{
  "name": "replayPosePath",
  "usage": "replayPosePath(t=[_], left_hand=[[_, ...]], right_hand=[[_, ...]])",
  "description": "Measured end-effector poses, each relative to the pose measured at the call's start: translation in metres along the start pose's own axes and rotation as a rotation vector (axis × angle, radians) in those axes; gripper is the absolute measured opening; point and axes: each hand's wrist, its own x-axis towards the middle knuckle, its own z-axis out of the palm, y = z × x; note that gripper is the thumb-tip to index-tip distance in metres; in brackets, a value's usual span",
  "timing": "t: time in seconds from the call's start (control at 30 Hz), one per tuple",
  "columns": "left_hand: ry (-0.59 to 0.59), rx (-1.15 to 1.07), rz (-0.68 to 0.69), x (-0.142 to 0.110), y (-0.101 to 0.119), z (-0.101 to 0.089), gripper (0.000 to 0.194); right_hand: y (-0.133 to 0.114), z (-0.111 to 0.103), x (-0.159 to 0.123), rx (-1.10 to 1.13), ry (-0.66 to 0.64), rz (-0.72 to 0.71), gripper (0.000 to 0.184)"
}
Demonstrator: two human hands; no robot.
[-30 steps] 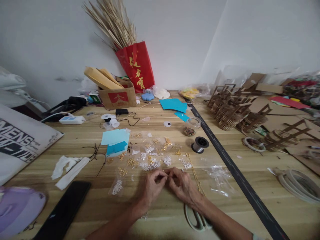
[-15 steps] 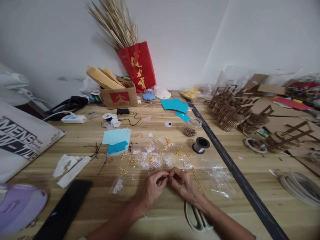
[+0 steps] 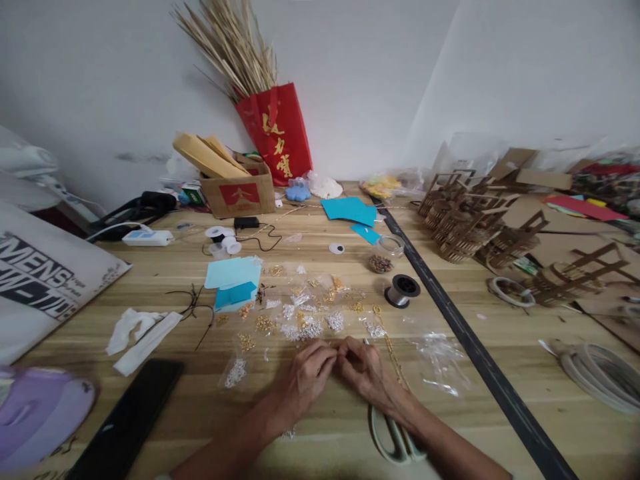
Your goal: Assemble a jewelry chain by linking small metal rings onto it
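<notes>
Left hand [image 3: 303,381] and right hand [image 3: 369,373] meet fingertip to fingertip, pinched narrow on something too small to identify, beside small clear packets of gold and silver beads [image 3: 305,313] on the pale wooden surface [image 3: 320,427].

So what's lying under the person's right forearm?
A pair of scissors with pale handles lies on the wooden table under the right forearm. Only the handle loops show; the blades are covered by the arm and right hand, which meets the left hand.

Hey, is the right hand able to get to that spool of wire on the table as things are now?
Probably yes. The spool stands in the open beyond the right hand, with only small flat bags of beads between. But its fingertips are pinched against the left hand.
</notes>
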Motion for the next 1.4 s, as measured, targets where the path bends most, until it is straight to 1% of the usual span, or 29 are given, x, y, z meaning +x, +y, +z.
replayPosePath(t=[0.1, 0.17, 0.23, 0.3, 0.4, 0.5, 0.6, 0.73, 1.0, 1.17, 1.4], left_hand=[[-0.038, 0.021, 0.006, 0.0, 0.0, -0.002, 0.022], [-0.043, 0.007, -0.018, 0.001, -0.001, -0.002, 0.021], [-0.024, -0.035, -0.071, 0.003, -0.002, -0.003, 0.02], [-0.003, -0.105, -0.159, 0.005, -0.002, -0.004, 0.017], [0.016, -0.226, -0.272, 0.008, -0.002, -0.005, 0.012], [0.028, -0.31, -0.318, 0.009, -0.003, -0.005, 0.011], [0.027, -0.375, -0.365, 0.011, -0.005, -0.005, 0.01], [0.036, -0.423, -0.427, 0.013, -0.006, -0.006, 0.012], [0.004, -0.477, -0.477, 0.016, -0.001, -0.01, 0.019], [-0.026, -0.513, -0.51, 0.016, -0.001, -0.01, 0.022], [-0.019, -0.546, -0.522, 0.015, 0.0, -0.01, 0.02]], right_hand=[[0.0, 0.0, 0.0, -0.011, -0.003, -0.008, 0.013], [0.001, -0.001, 0.0, -0.008, -0.011, -0.002, 0.013], [0.003, -0.003, 0.001, -0.003, -0.035, 0.014, 0.012], [0.005, -0.006, 0.002, 0.005, -0.057, 0.017, 0.011], [0.004, -0.009, 0.004, 0.037, -0.047, -0.015, 0.01], [0.003, -0.01, 0.006, 0.072, -0.025, -0.036, 0.011], [0.004, -0.009, 0.006, 0.061, -0.016, -0.018, 0.011], [0.006, -0.007, 0.006, 0.045, -0.01, -0.001, 0.015], [0.001, -0.007, 0.005, 0.025, 0.003, 0.026, 0.019], [-0.001, -0.006, 0.005, 0.036, 0.012, 0.013, 0.021], [-0.002, -0.007, 0.005, 0.036, -0.002, 0.021, 0.02]])
